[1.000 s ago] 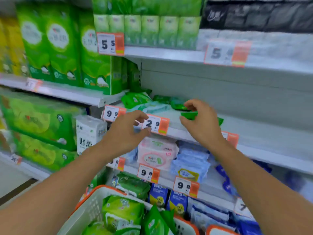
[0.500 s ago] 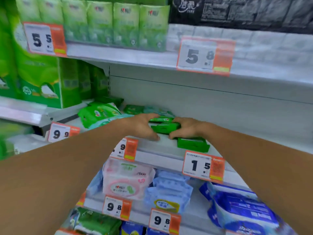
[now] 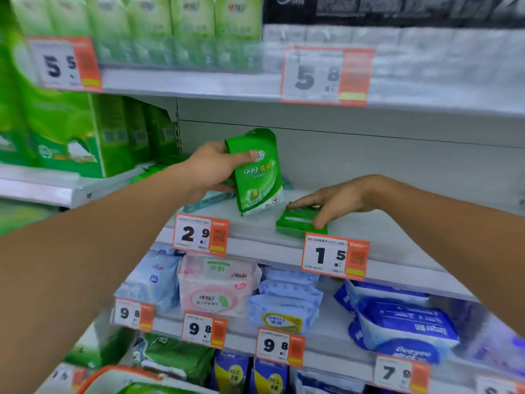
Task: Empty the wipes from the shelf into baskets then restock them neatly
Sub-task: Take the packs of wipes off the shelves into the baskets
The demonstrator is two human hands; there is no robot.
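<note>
Left hand (image 3: 211, 169): fingers and thumb curled around a green wipes pouch (image 3: 258, 173), held upright just above the shelf (image 3: 383, 231). Right hand (image 3: 338, 199): fingers extended, resting on a small flat green wipes pack (image 3: 298, 223) lying on the same shelf, behind the "1.5" price tag (image 3: 335, 255).

green wipes pack (image 3: 260, 174) upright, lifted | small green pack (image 3: 298, 221) flat on shelf (image 3: 369, 231)

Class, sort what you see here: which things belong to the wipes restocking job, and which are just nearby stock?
Part of the job:
left hand gripping the green wipes pack
right hand resting on the small green packs
shelf

Just nearby:
pink pack
blue packs
price tags
</note>
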